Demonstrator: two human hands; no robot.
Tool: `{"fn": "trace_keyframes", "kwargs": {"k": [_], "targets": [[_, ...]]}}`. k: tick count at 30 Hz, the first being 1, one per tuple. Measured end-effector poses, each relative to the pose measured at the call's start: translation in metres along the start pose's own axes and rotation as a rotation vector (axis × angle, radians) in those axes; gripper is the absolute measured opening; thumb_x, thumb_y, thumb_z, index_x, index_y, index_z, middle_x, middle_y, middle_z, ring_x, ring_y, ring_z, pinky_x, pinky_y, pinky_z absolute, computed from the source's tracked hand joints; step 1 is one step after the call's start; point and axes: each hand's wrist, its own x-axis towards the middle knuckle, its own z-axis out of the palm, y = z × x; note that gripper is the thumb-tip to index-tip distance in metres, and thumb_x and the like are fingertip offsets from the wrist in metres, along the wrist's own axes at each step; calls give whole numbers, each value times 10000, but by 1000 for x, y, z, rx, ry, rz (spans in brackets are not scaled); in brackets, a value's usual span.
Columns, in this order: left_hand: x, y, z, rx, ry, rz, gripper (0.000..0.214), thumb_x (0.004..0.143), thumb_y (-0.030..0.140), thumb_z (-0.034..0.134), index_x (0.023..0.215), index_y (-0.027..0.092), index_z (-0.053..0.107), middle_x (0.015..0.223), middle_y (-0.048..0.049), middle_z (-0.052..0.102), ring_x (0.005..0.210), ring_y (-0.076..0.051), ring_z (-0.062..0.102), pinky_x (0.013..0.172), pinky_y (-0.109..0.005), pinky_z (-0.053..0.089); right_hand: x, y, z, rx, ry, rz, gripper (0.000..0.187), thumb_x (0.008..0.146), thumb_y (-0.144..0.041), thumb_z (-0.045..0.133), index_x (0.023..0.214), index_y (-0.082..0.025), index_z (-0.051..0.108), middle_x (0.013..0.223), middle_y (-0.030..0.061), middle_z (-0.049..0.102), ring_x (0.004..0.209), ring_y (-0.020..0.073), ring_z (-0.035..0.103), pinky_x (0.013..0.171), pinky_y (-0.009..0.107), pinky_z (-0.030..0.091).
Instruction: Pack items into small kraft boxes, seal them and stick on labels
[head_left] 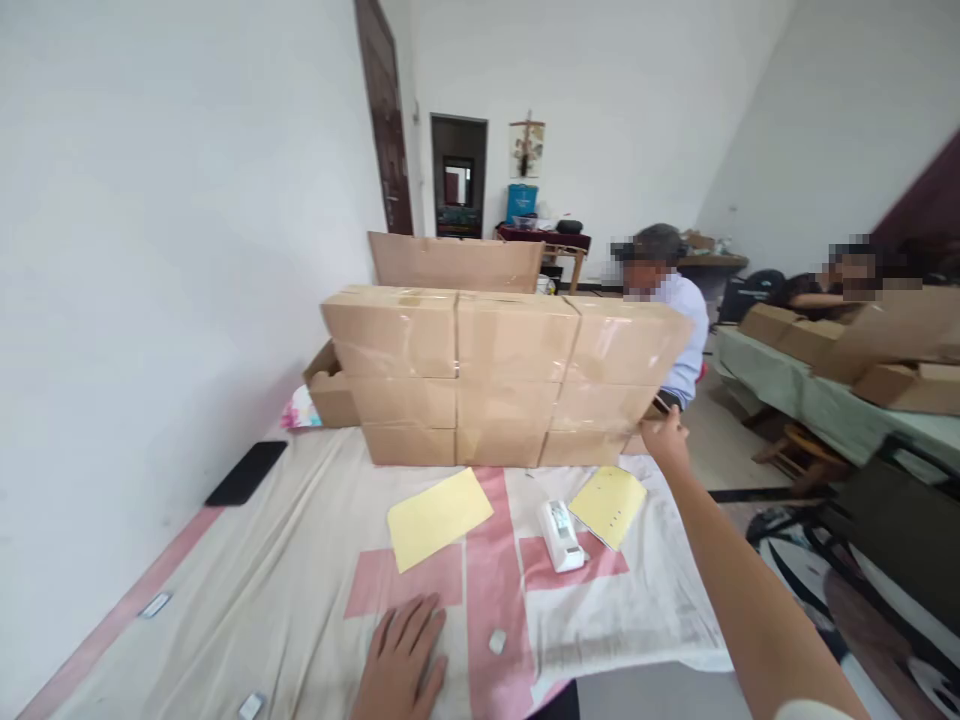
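White-walled room, table under a white and pink cloth (300, 560). Left hand (401, 660) lies flat on the cloth at the near edge, palm down, fingers slightly spread, holding nothing. Right hand (664, 440) is stretched far forward, arm fully out, at the lower right end of the box stack (495, 375). Fingers are curled against the cardboard there. Cannot tell if it grips a box or only touches.

The stack is taped brown cartons, three layers, running leftward from the right hand and well ahead of the left hand. Open carton (330, 390) sits at the stack's far left end.

Between the two hands: a white handheld device (561, 535) and a yellow sheet (607, 505) just beside it, nearer the right hand. Yellow envelope (439, 517) lies ahead of the left hand. Small white piece (497, 641) is just right of the left hand. Black phone (246, 472) lies far left of it.

Beyond the right hand a seated person (679, 330) is partly hidden by the stack. Second table with more cartons (840, 340) stands farther right.
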Motion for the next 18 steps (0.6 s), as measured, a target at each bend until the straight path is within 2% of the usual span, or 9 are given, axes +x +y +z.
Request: {"fn": "trace_keyframes", "kwargs": {"k": [3, 6, 8, 9, 11, 13, 14, 16, 18], "targets": [[3, 7, -7, -205, -54, -117, 440, 921, 345, 622, 1360, 329, 627, 1459, -3, 633, 1300, -250, 616, 1087, -455, 504, -28, -33, -6, 180, 99, 67, 391, 977, -383, 569, 1277, -132, 584, 1169, 143, 645, 1069, 294, 632, 943, 492, 516], [2, 6, -7, -501, -97, -261, 406, 888, 303, 654, 1293, 332, 655, 1406, -26, 667, 1298, -274, 612, 1126, -519, 483, -68, -76, -5, 362, 195, 41, 349, 939, -374, 474, 1146, -113, 575, 918, 119, 624, 937, 315, 616, 894, 500, 482], [0, -7, -8, -719, -32, -341, 330, 919, 298, 611, 1242, 310, 677, 1336, -57, 699, 1265, -255, 630, 1112, -484, 505, -99, -112, -1, 474, 224, -42, 323, 933, -413, 433, 1071, -144, 548, 846, 75, 578, 862, 282, 586, 841, 464, 473], [1, -20, -10, -810, 42, -379, 299, 940, 302, 572, 1216, 292, 686, 1302, -74, 708, 1246, -245, 639, 1096, -459, 519, -116, -133, 2, 524, 210, -109, 312, 935, -434, 418, 1022, -162, 542, 822, 59, 563, 831, 264, 573, 809, 438, 470], [7, -62, -17, -905, 239, -501, 286, 958, 315, 514, 1175, 258, 691, 1259, -100, 708, 1213, -237, 653, 1061, -436, 542, -152, -178, 12, 600, 112, -291, 311, 933, -472, 420, 905, -189, 544, 773, 40, 556, 765, 231, 556, 739, 386, 466], [22, -123, -28, -875, 426, -690, 302, 930, 337, 531, 1173, 231, 675, 1237, -112, 699, 1183, -251, 661, 1032, -452, 552, -190, -228, 26, 640, -48, -512, 318, 930, -484, 458, 838, -199, 565, 737, 31, 572, 706, 206, 553, 681, 343, 465], [32, -159, -34, -830, 471, -803, 329, 899, 355, 583, 1191, 224, 660, 1257, -113, 683, 1206, -262, 646, 1027, -456, 552, -209, -254, 34, 647, -130, -621, 309, 930, -476, 481, 834, -200, 583, 739, 33, 590, 699, 201, 562, 668, 328, 470], [59, -235, -43, -768, 537, -912, 452, 847, 325, 658, 1278, 197, 609, 1334, -135, 620, 1325, -292, 556, 1131, -508, 463, -247, -307, 52, 641, -293, -816, 265, 948, -421, 499, 903, -199, 634, 793, 50, 647, 725, 198, 603, 667, 309, 492], [91, -306, -46, -729, 572, -1007, 561, 815, 267, 712, 1350, 189, 565, 1440, -148, 542, 1432, -312, 442, 1205, -533, 368, -280, -362, 71, 612, -428, -975, 238, 951, -365, 504, 1009, -201, 668, 955, 82, 711, 772, 192, 637, 714, 310, 525]]}}
